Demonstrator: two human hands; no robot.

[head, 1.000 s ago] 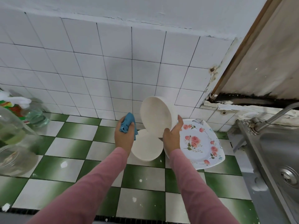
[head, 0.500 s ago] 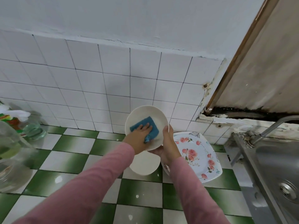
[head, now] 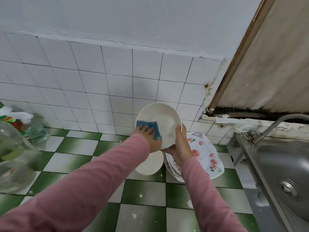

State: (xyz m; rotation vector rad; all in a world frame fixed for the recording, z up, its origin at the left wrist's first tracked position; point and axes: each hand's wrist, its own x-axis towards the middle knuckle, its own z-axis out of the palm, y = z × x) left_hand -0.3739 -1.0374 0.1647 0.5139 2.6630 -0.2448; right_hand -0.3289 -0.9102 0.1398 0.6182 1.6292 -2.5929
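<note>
Green-and-white checked counter [head: 75,158] lies below; left hand [head: 148,137] presses flat fingers on a blue cloth [head: 154,128] inside the white bowl [head: 165,119], evidently wiping it; right hand [head: 181,148] grips the rim, thumb over the edge, tilting the bowl open-side up, above a second bowl [head: 150,166] and rose-patterned plate [head: 206,153].

Soft, even light, with a faint shadow on the wall tiles [head: 117,84] above the white bowl [head: 163,121] at twelve o'clock, edges bowing outward and sleeves [head: 100,181] at six o'clock blurred.
</note>
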